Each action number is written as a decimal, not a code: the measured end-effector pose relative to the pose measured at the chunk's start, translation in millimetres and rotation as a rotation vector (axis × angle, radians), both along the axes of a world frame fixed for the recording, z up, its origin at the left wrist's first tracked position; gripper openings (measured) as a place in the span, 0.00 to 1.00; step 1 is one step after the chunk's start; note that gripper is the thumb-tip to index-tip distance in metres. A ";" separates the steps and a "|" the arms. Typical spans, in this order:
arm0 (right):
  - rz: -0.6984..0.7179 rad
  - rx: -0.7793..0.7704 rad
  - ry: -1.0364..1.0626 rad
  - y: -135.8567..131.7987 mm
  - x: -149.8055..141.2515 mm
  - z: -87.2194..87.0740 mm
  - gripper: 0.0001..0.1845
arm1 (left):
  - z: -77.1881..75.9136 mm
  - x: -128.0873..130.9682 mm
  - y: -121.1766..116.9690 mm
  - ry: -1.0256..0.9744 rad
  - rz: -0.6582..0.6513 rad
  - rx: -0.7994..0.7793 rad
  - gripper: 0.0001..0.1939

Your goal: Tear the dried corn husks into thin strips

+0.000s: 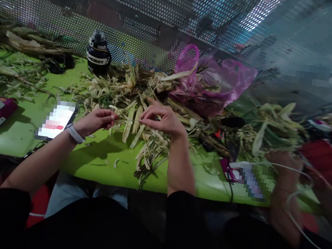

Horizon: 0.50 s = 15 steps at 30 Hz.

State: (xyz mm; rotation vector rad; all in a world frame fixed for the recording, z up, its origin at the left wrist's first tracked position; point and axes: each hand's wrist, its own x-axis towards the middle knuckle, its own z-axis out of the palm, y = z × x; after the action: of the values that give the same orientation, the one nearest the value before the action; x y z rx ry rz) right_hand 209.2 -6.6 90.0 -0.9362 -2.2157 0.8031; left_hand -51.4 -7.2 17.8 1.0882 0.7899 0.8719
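We record a thin strand (128, 119) running between our left hand (102, 118) and right hand (162, 120), the fingers of each pinched narrow on it. Pale leaf strips (127, 131) lie just below the fingers, over the worktop (93, 168). Judged risk: uneven pull could snap the strand; a loose pinch could lose it among them.

Green tabletop (99, 168), perforated metal panel (157, 1) behind. Black bottle (97, 59), clear lid, white lettered band, upright at back. Pink translucent plastic bag (237, 81) right of it. Magenta tissue pack (7, 111) far left, tissue out. Lit smartphone (58, 120) flat, left. Second phone (252, 181) right, pixelated, white cable (283, 166) near.
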 end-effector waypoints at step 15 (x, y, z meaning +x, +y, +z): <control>0.014 0.112 -0.044 -28.1 -3.1 43.7 0.07 | 45.6 5.4 -44.8 0.299 -0.234 0.191 0.05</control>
State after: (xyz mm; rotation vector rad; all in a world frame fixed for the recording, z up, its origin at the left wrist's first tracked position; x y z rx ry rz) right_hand 206.2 -34.7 133.7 -0.8936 -2.2818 0.6632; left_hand -45.9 -52.0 63.4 1.4717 0.8157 0.6014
